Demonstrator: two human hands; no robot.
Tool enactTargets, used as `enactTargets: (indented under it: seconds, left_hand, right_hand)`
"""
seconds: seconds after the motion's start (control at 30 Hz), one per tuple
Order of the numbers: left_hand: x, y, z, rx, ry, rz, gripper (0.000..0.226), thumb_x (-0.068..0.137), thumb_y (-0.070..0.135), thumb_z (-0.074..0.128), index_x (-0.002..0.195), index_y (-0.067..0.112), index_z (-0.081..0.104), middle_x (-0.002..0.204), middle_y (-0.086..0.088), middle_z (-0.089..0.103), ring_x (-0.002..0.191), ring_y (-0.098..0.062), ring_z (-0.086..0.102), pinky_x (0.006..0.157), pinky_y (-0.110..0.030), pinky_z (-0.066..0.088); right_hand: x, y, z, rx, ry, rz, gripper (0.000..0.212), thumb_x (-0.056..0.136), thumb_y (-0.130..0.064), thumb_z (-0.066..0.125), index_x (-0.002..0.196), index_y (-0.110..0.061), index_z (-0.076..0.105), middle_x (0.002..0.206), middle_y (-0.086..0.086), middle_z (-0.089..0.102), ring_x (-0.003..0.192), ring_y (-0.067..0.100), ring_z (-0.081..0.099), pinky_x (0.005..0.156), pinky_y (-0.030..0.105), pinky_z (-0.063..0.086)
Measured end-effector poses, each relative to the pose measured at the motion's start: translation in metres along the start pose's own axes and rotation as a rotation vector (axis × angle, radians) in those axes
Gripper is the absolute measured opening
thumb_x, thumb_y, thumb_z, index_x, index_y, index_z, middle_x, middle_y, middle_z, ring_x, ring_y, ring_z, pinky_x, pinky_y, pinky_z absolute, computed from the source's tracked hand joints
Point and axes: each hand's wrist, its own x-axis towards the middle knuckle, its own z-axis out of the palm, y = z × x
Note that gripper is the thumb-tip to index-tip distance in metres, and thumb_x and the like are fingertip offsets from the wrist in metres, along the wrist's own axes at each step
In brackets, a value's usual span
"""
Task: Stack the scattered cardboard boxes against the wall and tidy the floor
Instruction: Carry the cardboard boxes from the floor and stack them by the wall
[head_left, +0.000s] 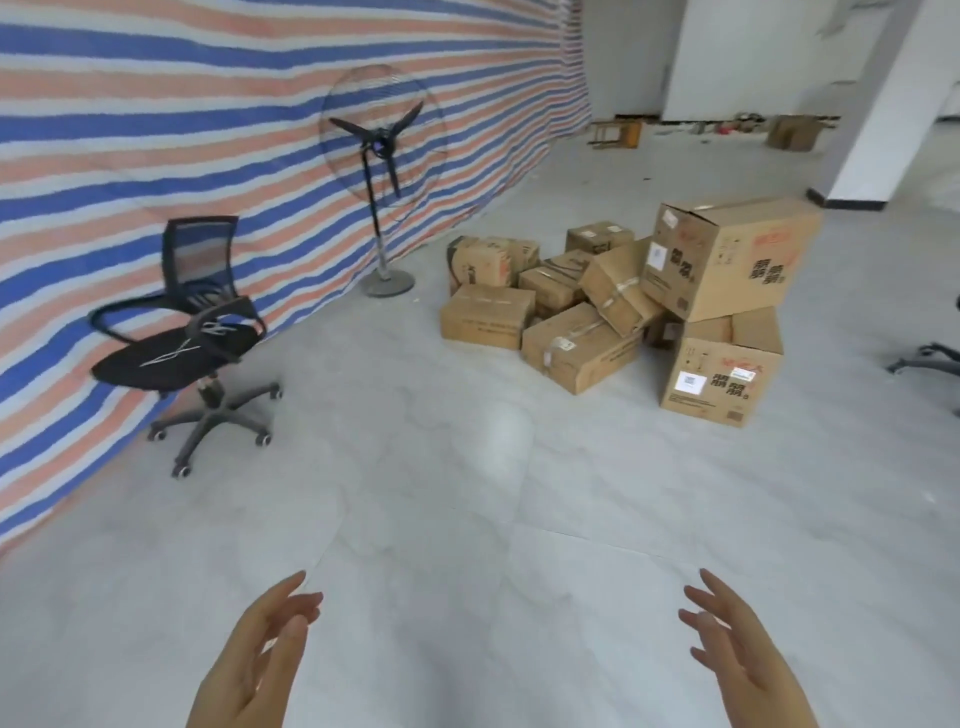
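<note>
Several brown cardboard boxes lie in a loose heap on the grey floor, right of centre. A large box (727, 257) sits tilted on top of another printed box (719, 374). A flat box (488, 315) and a long box (579, 353) lie at the front, with a tilted one (618, 288) leaning between them. The striped tarp wall (208, 130) runs along the left. My left hand (254, 660) and my right hand (737, 654) reach forward at the bottom of the view, fingers straight, holding nothing, well short of the boxes.
A black office chair (182, 332) stands by the striped wall at left. A pedestal fan (382, 156) stands beyond it. A chair base (930, 358) shows at the right edge. A wooden stool (615, 134) and another box (792, 132) sit far back.
</note>
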Motion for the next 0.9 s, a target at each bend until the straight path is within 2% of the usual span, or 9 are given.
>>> enactTargets:
  seconds: [0.13, 0.3, 0.37, 0.43, 0.53, 0.63, 0.67, 0.8, 0.9]
  left_hand:
    - [0.076, 0.001, 0.037, -0.001, -0.121, 0.023, 0.048, 0.092, 0.002, 0.051, 0.099, 0.048, 0.062, 0.096, 0.016, 0.070, 0.090, 0.002, 0.065, 0.079, -0.011, 0.048]
    - [0.150, -0.006, 0.109, -0.025, -0.257, 0.032, 0.049, 0.090, 0.004, 0.059, 0.092, 0.053, 0.065, 0.093, 0.013, 0.072, 0.088, -0.001, 0.066, 0.078, -0.011, 0.049]
    - [0.182, -0.004, 0.143, -0.038, -0.270, 0.037, 0.038, 0.085, 0.017, 0.062, 0.091, 0.055, 0.065, 0.092, 0.013, 0.072, 0.088, -0.001, 0.067, 0.078, -0.011, 0.049]
    - [0.213, 0.000, 0.179, -0.070, -0.266, 0.042, 0.028, 0.085, 0.029, 0.060, 0.092, 0.055, 0.065, 0.092, 0.013, 0.071, 0.088, -0.002, 0.066, 0.079, -0.014, 0.050]
    - [0.263, 0.009, 0.234, -0.118, -0.217, 0.040, 0.033, 0.090, 0.025, 0.057, 0.091, 0.057, 0.065, 0.092, 0.012, 0.071, 0.088, -0.004, 0.066, 0.080, -0.018, 0.049]
    - [0.311, 0.031, 0.294, -0.164, -0.215, 0.043, 0.018, 0.088, 0.040, 0.061, 0.094, 0.057, 0.065, 0.095, 0.012, 0.071, 0.090, -0.004, 0.066, 0.083, -0.021, 0.049]
    - [0.325, 0.035, 0.312, -0.182, -0.226, 0.047, 0.015, 0.085, 0.046, 0.061, 0.095, 0.056, 0.065, 0.096, 0.011, 0.071, 0.089, -0.003, 0.066, 0.083, -0.020, 0.050]
    - [0.384, 0.038, 0.372, -0.238, -0.247, -0.002, 0.050, 0.093, 0.012, 0.043, 0.092, 0.055, 0.067, 0.097, 0.006, 0.072, 0.086, -0.004, 0.068, 0.075, -0.015, 0.054]
    - [0.426, 0.031, 0.403, -0.238, -0.232, -0.055, 0.041, 0.091, 0.012, 0.041, 0.093, 0.037, 0.073, 0.092, -0.006, 0.072, 0.081, -0.002, 0.069, 0.071, -0.014, 0.055]
  right_hand:
    - [0.040, -0.009, 0.014, -0.031, 0.049, 0.038, 0.061, 0.093, -0.009, 0.052, 0.096, -0.071, 0.054, 0.106, -0.032, 0.063, 0.095, -0.004, 0.064, 0.081, 0.036, 0.053]
    - [0.105, -0.006, 0.003, 0.031, 0.193, 0.098, 0.043, 0.093, -0.003, 0.049, 0.105, -0.043, 0.060, 0.111, -0.008, 0.067, 0.090, -0.004, 0.065, 0.087, 0.049, 0.051]
    - [0.140, -0.003, -0.003, 0.039, 0.226, 0.104, 0.041, 0.093, 0.000, 0.047, 0.105, -0.038, 0.059, 0.112, -0.001, 0.067, 0.087, -0.004, 0.066, 0.084, 0.046, 0.050]
    - [0.182, -0.003, -0.009, 0.023, 0.235, 0.109, 0.047, 0.093, 0.000, 0.048, 0.102, -0.045, 0.063, 0.111, 0.001, 0.067, 0.085, -0.003, 0.066, 0.081, 0.042, 0.050]
    - [0.253, -0.012, -0.023, -0.025, 0.220, 0.118, 0.057, 0.092, -0.008, 0.052, 0.091, -0.064, 0.061, 0.109, -0.005, 0.068, 0.086, -0.002, 0.067, 0.082, 0.041, 0.050]
    - [0.326, -0.032, -0.040, -0.036, 0.209, 0.063, 0.030, 0.087, -0.036, 0.060, 0.099, -0.063, 0.059, 0.104, -0.011, 0.070, 0.087, 0.000, 0.068, 0.083, 0.042, 0.052]
    - [0.351, -0.033, -0.046, -0.047, 0.198, 0.057, 0.029, 0.090, -0.032, 0.058, 0.106, -0.055, 0.058, 0.106, -0.011, 0.069, 0.088, 0.000, 0.068, 0.085, 0.043, 0.052]
    - [0.440, -0.038, -0.061, -0.093, 0.170, 0.055, 0.036, 0.095, -0.013, 0.047, 0.113, -0.044, 0.052, 0.113, -0.010, 0.066, 0.090, -0.002, 0.066, 0.083, 0.029, 0.052]
    - [0.495, -0.037, -0.059, -0.091, 0.165, 0.068, 0.036, 0.095, -0.011, 0.047, 0.113, -0.043, 0.052, 0.112, -0.009, 0.066, 0.090, 0.000, 0.067, 0.084, 0.036, 0.054]
